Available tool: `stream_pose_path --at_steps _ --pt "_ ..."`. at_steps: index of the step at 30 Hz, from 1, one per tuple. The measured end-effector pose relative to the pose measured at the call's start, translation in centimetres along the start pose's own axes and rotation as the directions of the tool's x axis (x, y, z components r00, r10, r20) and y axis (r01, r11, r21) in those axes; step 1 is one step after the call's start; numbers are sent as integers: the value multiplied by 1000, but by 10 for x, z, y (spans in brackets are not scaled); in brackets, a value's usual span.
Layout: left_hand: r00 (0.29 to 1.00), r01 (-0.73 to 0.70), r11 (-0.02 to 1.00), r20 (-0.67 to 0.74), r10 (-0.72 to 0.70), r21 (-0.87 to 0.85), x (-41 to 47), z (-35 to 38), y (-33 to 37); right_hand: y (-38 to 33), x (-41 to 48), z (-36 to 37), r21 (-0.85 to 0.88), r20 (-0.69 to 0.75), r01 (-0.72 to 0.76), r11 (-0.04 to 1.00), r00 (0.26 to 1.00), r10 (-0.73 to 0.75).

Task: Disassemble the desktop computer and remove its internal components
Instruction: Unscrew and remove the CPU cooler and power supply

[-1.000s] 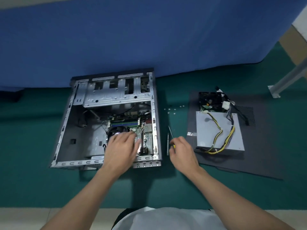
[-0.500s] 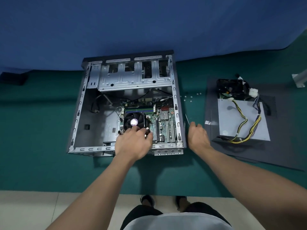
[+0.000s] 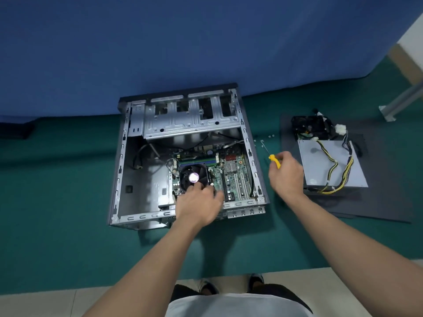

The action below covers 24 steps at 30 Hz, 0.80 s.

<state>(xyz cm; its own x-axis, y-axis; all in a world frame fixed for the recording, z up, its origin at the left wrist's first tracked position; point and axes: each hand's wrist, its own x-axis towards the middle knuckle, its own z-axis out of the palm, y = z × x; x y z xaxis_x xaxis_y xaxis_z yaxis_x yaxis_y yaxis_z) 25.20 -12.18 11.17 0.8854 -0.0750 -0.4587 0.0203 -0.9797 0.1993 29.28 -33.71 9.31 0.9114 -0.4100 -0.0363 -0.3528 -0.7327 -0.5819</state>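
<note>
My right hand (image 3: pixel 285 175) has lifted the screwdriver (image 3: pixel 274 160), fingers curled round it for unscrewing, while my left hand (image 3: pixel 198 202) steadies the centre-frame fan (image 3: pixel 190 172), loose-fingered.

Looks like a makeshift floor workshop. Shows a green mat (image 3: pixel 68 191) before a blue backdrop (image 3: pixel 183 42), with an opened case (image 3: pixel 142 179) and a power supply (image 3: pixel 320 161) on a black sheet (image 3: pixel 389 191).

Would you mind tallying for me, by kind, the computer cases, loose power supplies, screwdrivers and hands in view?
Computer case: 1
Power supply: 1
Screwdriver: 1
Hands: 2 (left hand, right hand)
Total: 5
</note>
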Motion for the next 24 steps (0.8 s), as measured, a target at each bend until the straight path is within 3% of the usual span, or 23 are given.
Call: stream_pose_path --at_steps 6,11,15,20,24 --pt "992 -109 994 54 110 -19 -1 -3 -8 -47 -20 -33 210 -195 125 970 977 -84" --pt "988 -126 990 78 131 -64 -2 -9 -12 -80 -32 -46 384 -108 101 918 992 -64" --pt "995 -85 972 28 93 -221 6 -14 -14 -93 -28 -42 457 -19 114 882 993 -119" --pt "999 -4 952 -44 -10 -306 22 -21 -26 -98 -10 -20 294 9 324 899 940 -342" --pt "998 14 978 -60 -27 -210 32 -20 -38 -100 6 2 135 154 573 809 794 -588"
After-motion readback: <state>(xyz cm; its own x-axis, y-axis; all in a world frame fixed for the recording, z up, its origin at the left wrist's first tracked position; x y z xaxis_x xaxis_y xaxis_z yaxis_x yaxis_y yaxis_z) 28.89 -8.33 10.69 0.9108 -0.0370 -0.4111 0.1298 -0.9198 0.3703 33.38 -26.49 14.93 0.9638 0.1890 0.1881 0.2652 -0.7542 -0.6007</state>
